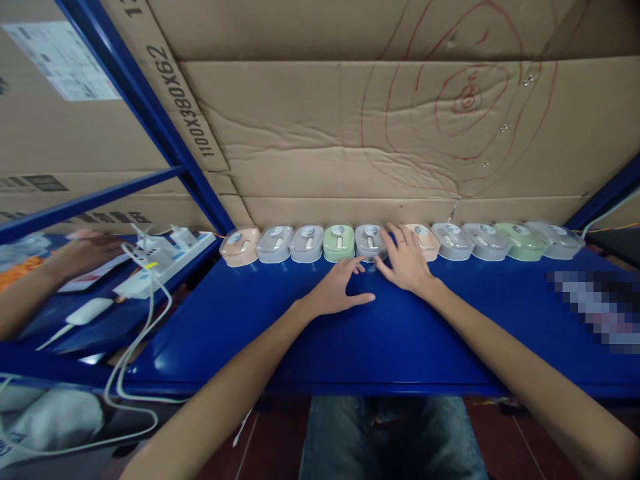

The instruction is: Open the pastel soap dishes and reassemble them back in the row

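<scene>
Several small rounded plastic boxes with clear lids, each with a round sticker, stand in a row along the back of the blue shelf (225,340). My left hand (340,290) is just in front of the green box (339,243) and a grey box (371,241). Its thumb is apart from the fingers and nothing is in it. My right hand (406,259) has its fingers spread between that grey box and a peach box (424,243), partly covering both. Whether its fingertips touch the grey box, I cannot tell.
Cardboard (310,133) with red drawn lines stands behind the boxes. On the left shelf are a white power strip (145,270), cables, a white device (90,311) and another person's hand (93,250). A blurred-out object (600,307) lies at right.
</scene>
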